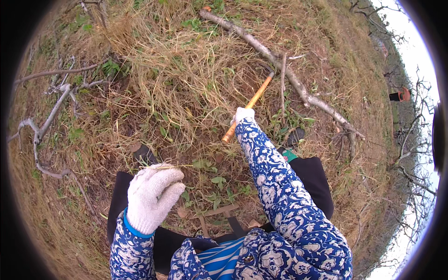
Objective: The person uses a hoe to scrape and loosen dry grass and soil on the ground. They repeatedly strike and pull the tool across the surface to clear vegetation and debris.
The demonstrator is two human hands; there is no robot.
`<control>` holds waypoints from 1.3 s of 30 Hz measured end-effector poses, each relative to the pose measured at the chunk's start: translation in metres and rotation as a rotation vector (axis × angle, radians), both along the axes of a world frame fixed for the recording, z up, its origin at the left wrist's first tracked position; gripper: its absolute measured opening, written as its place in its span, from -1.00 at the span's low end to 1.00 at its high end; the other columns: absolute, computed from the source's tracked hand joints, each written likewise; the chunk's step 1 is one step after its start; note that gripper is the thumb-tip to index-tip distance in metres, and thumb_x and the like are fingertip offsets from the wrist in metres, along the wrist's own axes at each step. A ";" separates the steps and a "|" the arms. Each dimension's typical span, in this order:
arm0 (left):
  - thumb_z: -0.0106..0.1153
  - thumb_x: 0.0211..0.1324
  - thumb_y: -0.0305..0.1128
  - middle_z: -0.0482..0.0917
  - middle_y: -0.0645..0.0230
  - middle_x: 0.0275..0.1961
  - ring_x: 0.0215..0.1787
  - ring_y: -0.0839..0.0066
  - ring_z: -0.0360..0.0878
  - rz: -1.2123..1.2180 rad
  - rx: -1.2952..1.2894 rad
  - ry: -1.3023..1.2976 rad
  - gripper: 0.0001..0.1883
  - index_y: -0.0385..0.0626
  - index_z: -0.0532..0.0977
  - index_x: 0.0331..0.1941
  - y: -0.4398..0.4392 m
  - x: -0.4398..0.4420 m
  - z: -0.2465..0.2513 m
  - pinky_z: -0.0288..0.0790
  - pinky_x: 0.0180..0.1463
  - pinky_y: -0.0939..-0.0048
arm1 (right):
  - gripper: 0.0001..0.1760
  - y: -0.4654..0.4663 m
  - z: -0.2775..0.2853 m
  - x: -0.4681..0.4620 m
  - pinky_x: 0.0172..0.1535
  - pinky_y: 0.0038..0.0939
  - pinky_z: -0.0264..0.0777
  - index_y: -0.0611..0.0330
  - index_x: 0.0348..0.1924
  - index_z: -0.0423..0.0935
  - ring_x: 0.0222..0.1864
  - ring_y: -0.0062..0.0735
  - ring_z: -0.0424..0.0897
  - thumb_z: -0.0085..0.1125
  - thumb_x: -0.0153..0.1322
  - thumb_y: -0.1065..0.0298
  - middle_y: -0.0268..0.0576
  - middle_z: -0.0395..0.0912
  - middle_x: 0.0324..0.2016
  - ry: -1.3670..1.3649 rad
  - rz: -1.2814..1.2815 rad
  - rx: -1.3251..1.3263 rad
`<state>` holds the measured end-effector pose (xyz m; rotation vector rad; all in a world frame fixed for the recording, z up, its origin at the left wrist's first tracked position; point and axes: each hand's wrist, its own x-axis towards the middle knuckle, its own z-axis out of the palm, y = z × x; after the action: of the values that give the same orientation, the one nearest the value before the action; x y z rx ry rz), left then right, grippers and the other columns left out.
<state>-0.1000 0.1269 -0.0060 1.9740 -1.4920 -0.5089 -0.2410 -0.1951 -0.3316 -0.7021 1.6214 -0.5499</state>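
Note:
My right hand [244, 114], in a white knit glove, grips the wooden handle of a sickle [259, 91]. The sickle's handle slants up and to the right. Its thin dark blade is partly lost in the grass beside a fallen branch [260, 45]. My left hand [154, 197], gloved the same way, hovers above my left knee with its fingers bent and the thumb apart. A thin dry grass stalk [175, 167] crosses its upper fingers. The palm is hidden, so any grass inside it cannot be seen. Dry cut-looking grass [185, 91] lies before me.
Crooked grey branches [47, 127] lie on the left. An upright twig [283, 87] stands near the sickle's head. My shoes [145, 154] are among low green weeds [218, 180]. A wooden frame piece [217, 211] shows between my legs. Bare trees [413, 150] edge the right.

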 end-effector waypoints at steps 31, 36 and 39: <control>0.47 0.11 -0.26 0.73 0.32 -0.11 -0.10 0.21 0.73 -0.235 0.030 -0.082 -0.72 0.02 0.66 -0.10 -0.005 -0.008 -0.010 0.58 -0.03 0.19 | -0.73 0.013 -0.015 -0.024 -0.33 -0.08 0.57 0.27 -0.18 0.51 -0.37 -0.10 0.67 0.23 0.49 0.21 -0.03 0.65 -0.39 0.389 0.637 -0.046; 0.48 0.10 -0.24 0.73 0.30 -0.08 -0.08 0.22 0.74 -0.263 0.065 -0.091 -0.68 0.03 0.65 -0.06 -0.004 -0.007 -0.011 0.57 0.04 0.19 | -0.52 -0.018 -0.032 0.047 0.00 -0.15 0.62 -0.14 0.13 0.73 0.06 -0.33 0.74 0.21 0.51 -0.17 -0.34 0.78 -0.06 1.041 1.548 -0.258; 0.48 0.11 -0.23 0.72 0.34 -0.08 -0.09 0.25 0.73 -0.273 0.090 -0.073 -0.67 0.05 0.64 -0.05 -0.006 -0.012 -0.012 0.55 0.07 0.18 | -0.58 -0.014 -0.047 0.079 -0.15 -0.11 0.57 -0.19 0.07 0.78 -0.02 -0.48 0.75 0.21 0.51 -0.16 -0.49 0.80 -0.11 1.056 1.491 -0.201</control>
<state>-0.1116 0.1211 -0.0176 1.8832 -1.8268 -0.6337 -0.1616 -0.2094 -0.3782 -2.2590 1.3709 0.9128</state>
